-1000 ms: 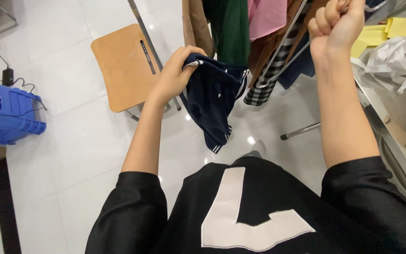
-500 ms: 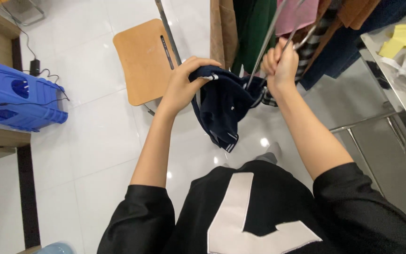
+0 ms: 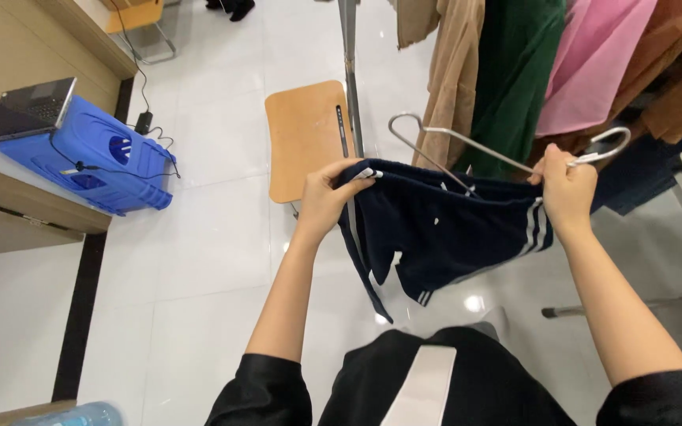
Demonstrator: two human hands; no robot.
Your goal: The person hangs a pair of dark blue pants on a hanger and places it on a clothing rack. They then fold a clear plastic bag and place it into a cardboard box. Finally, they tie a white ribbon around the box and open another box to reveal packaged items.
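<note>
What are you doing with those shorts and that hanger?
A person is holding up dark blue shorts with white stripes, stretched between both hands. The left hand grips one end of the waistband. The right hand grips the other end together with a metal hanger, which lies across the top of the shorts. Just behind hang tan, green and pink clothes, and a small wooden table stands on the white floor.

- White tiled floor [image 3: 199, 260] — glossy, carrying everything here.
- Wooden stool [image 3: 303, 138] stands on it, the landmark.
- Blue plastic crate [image 3: 92, 154] left of the stool.
- Black cable [image 3: 145, 118] between crate and stool — trailing on the tiles.
</note>
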